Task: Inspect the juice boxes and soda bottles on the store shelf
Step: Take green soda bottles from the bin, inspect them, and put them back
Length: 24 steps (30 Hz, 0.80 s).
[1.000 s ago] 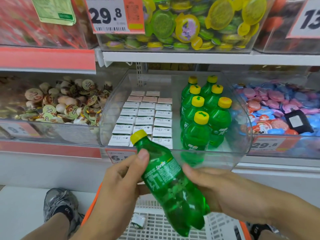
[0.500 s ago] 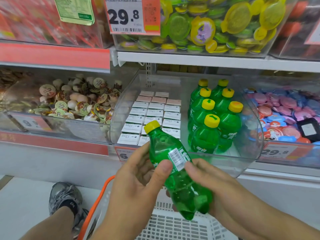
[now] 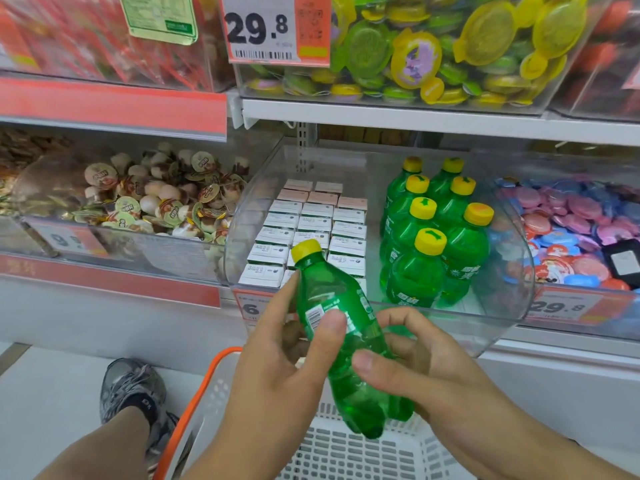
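Shelf-front: bottle (image 3: 341, 341) between both hands' grip.

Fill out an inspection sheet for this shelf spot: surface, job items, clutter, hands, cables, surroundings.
Surface: clear bin on a white shelf.
Job's things: held soda bottle, green with a yellow cap, tilted, barcode facing up; seven shelf bottles upright at the bin's right; juice boxes in rows at its left.
Clutter: nothing seen.
Hands: left hand in a grip on the label, thumb over it; right hand holds the lower body.
Cables: nothing seen.
Surroundings: white basket with orange rim below; neighbouring bins of jelly cups; price tag reading 29.8; a shoe on the floor.
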Motion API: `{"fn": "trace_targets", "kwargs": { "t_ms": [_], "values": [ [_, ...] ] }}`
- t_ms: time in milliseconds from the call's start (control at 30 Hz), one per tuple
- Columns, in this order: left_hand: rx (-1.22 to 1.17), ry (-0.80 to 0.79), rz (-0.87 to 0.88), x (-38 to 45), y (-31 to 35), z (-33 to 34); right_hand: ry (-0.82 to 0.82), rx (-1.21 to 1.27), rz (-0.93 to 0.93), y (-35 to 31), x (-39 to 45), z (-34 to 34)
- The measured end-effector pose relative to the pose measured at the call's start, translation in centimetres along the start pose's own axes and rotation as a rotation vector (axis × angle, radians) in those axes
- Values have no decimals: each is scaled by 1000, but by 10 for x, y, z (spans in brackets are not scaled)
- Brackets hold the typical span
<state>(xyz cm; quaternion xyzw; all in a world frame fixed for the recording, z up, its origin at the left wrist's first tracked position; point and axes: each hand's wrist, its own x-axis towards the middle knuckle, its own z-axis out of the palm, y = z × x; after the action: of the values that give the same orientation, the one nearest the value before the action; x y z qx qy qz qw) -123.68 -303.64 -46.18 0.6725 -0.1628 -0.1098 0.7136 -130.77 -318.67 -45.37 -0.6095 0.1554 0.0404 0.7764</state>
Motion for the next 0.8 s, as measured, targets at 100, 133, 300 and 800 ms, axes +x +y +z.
{"fn": "trace_targets", "kwargs": {
  "t_ms": [100,133,300,800],
  "values": [
    [-116,96,22,0,-2,1,-33,62,-3,2,2,4],
    [-135,114,36,0,-2,1,-41,133,26,2,3,7],
    [-39,129,98,-6,-6,5,-54,390,149,5,11,16],
    [-78,195,79,-3,0,-1,-153,264,136,3,14,13]
  ]
}}
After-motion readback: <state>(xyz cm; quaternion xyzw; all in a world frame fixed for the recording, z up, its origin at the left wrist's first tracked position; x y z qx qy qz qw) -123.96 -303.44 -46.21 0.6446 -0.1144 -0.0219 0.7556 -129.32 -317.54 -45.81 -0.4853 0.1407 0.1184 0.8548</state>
